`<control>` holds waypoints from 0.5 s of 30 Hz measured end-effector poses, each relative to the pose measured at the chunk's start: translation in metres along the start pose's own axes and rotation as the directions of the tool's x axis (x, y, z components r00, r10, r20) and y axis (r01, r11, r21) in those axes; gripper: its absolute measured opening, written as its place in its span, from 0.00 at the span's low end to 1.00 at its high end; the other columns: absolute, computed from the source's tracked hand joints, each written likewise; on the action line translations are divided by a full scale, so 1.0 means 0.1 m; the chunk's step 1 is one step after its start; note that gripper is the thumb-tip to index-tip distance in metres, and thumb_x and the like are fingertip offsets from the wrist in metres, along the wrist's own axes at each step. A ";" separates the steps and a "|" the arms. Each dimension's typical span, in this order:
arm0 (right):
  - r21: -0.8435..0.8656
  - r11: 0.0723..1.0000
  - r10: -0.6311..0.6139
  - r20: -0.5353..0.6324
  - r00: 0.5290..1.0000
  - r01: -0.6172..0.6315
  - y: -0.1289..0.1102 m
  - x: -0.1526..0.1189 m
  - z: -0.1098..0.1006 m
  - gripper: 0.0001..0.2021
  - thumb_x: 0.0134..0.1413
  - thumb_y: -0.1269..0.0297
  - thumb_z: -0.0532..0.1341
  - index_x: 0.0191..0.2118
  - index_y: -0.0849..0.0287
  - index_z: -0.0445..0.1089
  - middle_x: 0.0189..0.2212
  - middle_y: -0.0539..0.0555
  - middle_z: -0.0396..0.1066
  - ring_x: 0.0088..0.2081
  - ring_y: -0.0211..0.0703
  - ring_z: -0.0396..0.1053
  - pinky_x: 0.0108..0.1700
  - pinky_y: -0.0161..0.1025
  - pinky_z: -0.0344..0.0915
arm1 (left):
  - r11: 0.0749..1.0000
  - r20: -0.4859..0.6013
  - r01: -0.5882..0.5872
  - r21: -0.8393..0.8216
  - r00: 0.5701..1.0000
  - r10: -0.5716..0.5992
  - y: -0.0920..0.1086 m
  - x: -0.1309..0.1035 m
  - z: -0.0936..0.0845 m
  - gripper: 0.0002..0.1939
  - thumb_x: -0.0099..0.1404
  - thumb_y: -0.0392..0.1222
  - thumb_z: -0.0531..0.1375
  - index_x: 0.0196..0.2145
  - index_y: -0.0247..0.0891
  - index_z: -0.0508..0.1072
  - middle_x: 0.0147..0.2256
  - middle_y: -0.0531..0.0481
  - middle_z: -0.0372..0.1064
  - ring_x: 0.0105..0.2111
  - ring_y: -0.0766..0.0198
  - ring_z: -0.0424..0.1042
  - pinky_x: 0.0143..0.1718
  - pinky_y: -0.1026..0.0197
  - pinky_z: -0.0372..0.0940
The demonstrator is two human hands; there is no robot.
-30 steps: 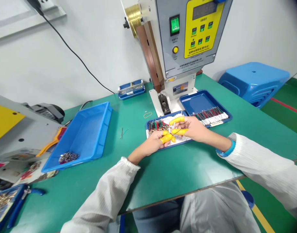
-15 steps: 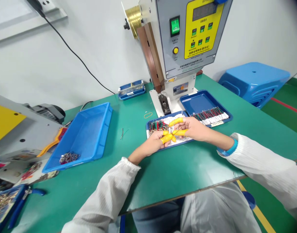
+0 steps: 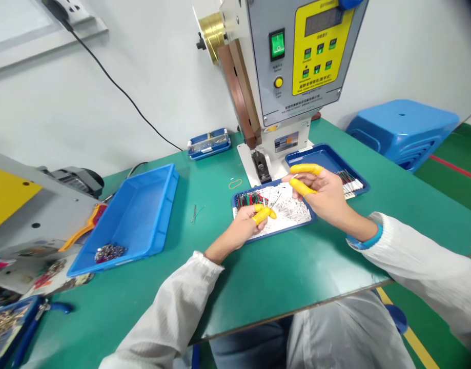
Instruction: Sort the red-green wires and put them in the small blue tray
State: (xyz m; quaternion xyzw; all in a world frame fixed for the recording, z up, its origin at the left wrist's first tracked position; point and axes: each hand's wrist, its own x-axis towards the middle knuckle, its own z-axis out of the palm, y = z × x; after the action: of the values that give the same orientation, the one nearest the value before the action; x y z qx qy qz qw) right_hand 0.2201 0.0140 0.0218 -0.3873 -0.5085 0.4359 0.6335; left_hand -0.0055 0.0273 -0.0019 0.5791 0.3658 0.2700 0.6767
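Yellow finger cots cap the fingertips of both hands in the head view: the left hand (image 3: 247, 225) rests on the small blue tray (image 3: 273, 233) of white pieces and red-green wires (image 3: 247, 198) near the bench's middle, fingers pinched together. The right hand (image 3: 323, 192) hovers above that tray's right end, thumb and forefinger nipping a thin wire (image 3: 280, 196), just before the grey press machine (image 3: 285, 66); a second tray (image 3: 320, 156) lies behind it.

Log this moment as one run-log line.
left hand: on small tray, pinching a wire | right hand: raised above tray, pinching thin wire end | crimp machine: behind tray | big blue bin: left
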 end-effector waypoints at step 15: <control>0.065 0.994 0.071 0.160 0.985 -0.082 0.00 -0.05 0.03 0.20 0.54 0.55 0.73 0.49 0.56 0.71 0.44 0.57 0.81 0.18 0.32 0.69 0.22 0.36 0.69 | 1.000 0.001 0.013 0.004 1.000 -0.013 0.01 0.00 0.01 0.25 0.64 0.62 0.64 0.33 0.33 0.70 0.19 0.60 0.56 0.16 0.75 0.48 0.19 0.67 0.42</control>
State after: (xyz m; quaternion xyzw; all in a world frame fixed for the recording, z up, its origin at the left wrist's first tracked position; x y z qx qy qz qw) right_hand 0.2170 0.0095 0.0212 -0.3480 -0.5257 0.5072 0.5876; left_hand -0.0050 0.0267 -0.0006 0.5781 0.3696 0.2647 0.6776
